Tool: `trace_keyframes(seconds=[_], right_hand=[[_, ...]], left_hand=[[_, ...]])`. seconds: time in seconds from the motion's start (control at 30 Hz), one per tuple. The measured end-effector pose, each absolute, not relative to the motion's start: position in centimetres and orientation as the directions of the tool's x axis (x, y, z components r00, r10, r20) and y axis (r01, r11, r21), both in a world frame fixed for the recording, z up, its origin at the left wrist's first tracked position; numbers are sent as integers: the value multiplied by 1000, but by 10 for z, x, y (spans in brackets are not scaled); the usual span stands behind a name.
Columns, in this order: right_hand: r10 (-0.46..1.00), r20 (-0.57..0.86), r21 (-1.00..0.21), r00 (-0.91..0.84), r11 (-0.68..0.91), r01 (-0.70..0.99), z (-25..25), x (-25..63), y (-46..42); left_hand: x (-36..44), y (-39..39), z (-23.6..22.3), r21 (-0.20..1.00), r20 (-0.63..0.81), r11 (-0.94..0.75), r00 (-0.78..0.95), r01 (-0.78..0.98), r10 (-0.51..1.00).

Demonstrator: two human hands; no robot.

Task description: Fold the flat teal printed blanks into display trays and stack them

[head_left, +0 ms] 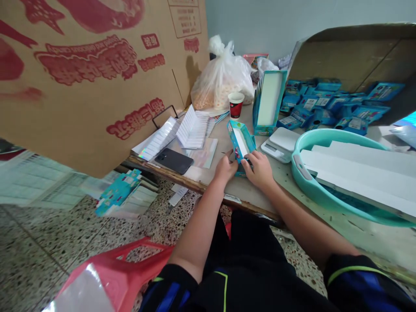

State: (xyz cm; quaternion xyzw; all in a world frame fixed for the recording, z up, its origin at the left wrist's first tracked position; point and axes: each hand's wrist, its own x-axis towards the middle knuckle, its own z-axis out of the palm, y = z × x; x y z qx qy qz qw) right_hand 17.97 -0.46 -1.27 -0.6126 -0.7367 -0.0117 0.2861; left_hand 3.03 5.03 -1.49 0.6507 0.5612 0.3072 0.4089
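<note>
A small teal carton [239, 141] with a white inside tilts up between my two hands at the table's front. My left hand [226, 167] grips its lower left side with fingers closed. On the lower right, my right hand [258, 168] has its fingers bent over the carton's near end. Part of another teal piece shows beneath my hands, mostly hidden. Just behind stands a stack of nested teal cartons [269, 102], open sides facing me. To the right of my right hand lies a white kitchen scale [281, 144].
A turquoise basin [321, 190] holding flat white card stands right, before a cardboard box of filled blue packs [325, 104]. Left are a black phone [174, 160], folded leaflets [192, 128] and a big cardboard box [107, 65]. Behind are a paper cup [235, 105] and plastic bag [224, 80].
</note>
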Motion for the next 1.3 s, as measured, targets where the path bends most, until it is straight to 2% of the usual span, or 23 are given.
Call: trace_keyframes(seconds=[0.13,0.27,0.33,0.5,0.57,0.63,0.73,0.9,1.07,1.13,1.2,1.3], right_hand=[[876,483,-513,-11,293,806,-20,183,1],[878,466,-772,106,345,534,-21,188,2],[885,425,-855,189,324,405,-22,190,2],[881,332,-943,337,296,153,-29,194,10],[875,300,-949,379,313,28,-29,196,15],[858,302,-940,415,341,-23,-26,200,17],[818,334,-931,469,364,28,-17,204,16],[813,381,-922,441,371,112,-5,203,5],[707,450,-892,546,381,243,5,207,-1],[631,544,-837,553,363,409,10,211,-3],[608,637,-743,473,322,586,16,215,-4],[664,683,-604,304,278,747,21,216,-4]], left_hand=[[24,55,-21,898,8,-109,233,426,972],[25,58,-29,887,-6,-124,280,445,960],[26,58,-32,876,-2,-132,278,464,961],[24,52,-29,836,34,-176,272,520,962],[23,50,-24,799,37,-168,232,578,972],[22,48,-19,765,38,-131,159,630,987],[21,46,-13,752,52,-88,73,653,996],[21,43,-17,785,77,-110,80,610,994],[19,74,-15,788,218,-161,-25,594,976],[21,102,-8,739,302,-212,-33,640,953],[23,132,1,649,355,-224,-29,727,934],[24,167,7,517,291,-162,5,840,957]])
